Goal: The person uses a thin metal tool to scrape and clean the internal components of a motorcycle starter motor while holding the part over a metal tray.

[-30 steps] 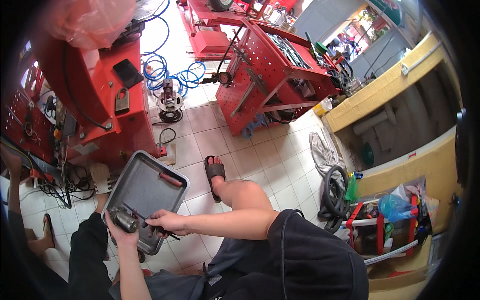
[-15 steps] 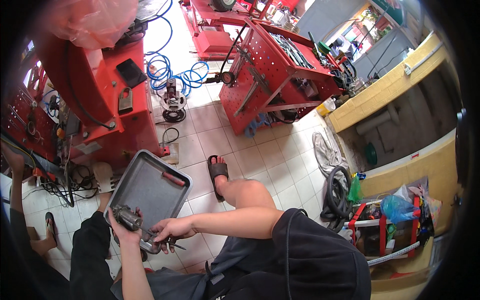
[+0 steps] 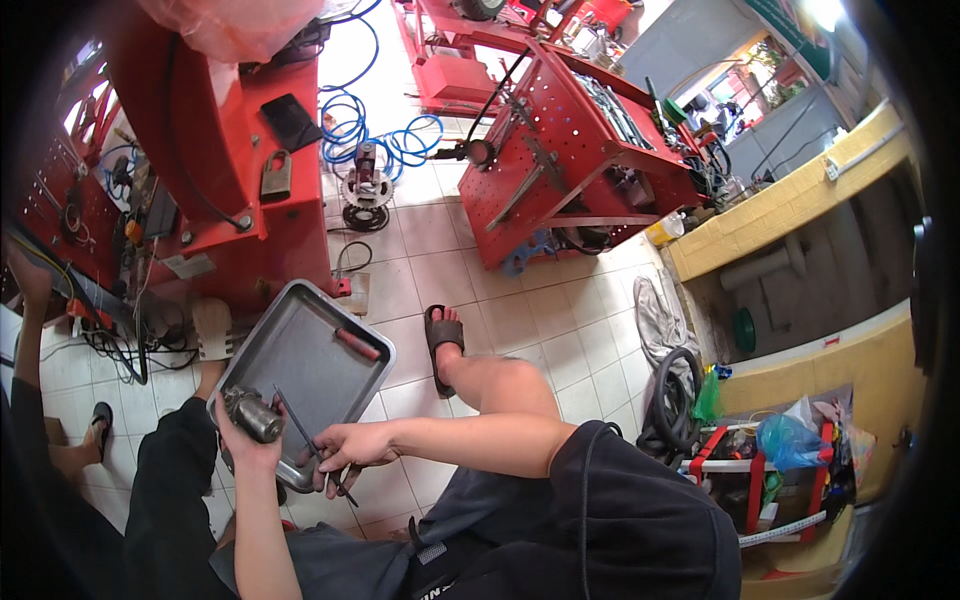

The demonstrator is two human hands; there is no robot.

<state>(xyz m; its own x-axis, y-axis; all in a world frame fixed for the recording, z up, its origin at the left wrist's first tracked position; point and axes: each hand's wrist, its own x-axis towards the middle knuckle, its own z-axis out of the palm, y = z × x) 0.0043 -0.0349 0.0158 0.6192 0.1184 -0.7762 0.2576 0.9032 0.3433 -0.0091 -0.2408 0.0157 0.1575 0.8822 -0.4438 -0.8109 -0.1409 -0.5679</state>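
Note:
My left hand (image 3: 248, 446) grips a dirty metal cylinder (image 3: 258, 420), which looks like a small motor, above the near left part of a grey metal tray (image 3: 345, 402). One rounded end of the cylinder points to the right and toward me. In my right hand (image 3: 345, 450) is a thin dark metal rod (image 3: 294, 412), held with the fingers closed around its middle. Its far tip is beside the cylinder, apart from it. The lower end sticks out below my fingers. Inside the tray lies a red-handled tool (image 3: 357, 345).
A red machine base (image 3: 285, 245) with a padlock (image 3: 276, 176) stands beyond the tray. Further right is a red tool cart (image 3: 560, 150). Blue hose (image 3: 405, 145) and a sprocket (image 3: 368, 188) lie on the tiles. Another person's foot (image 3: 212, 330) is left of the tray.
The rod's tip has come away from the cylinder and now points further up over the tray. The cylinder has turned slightly in my left hand. The whole view has shifted a little.

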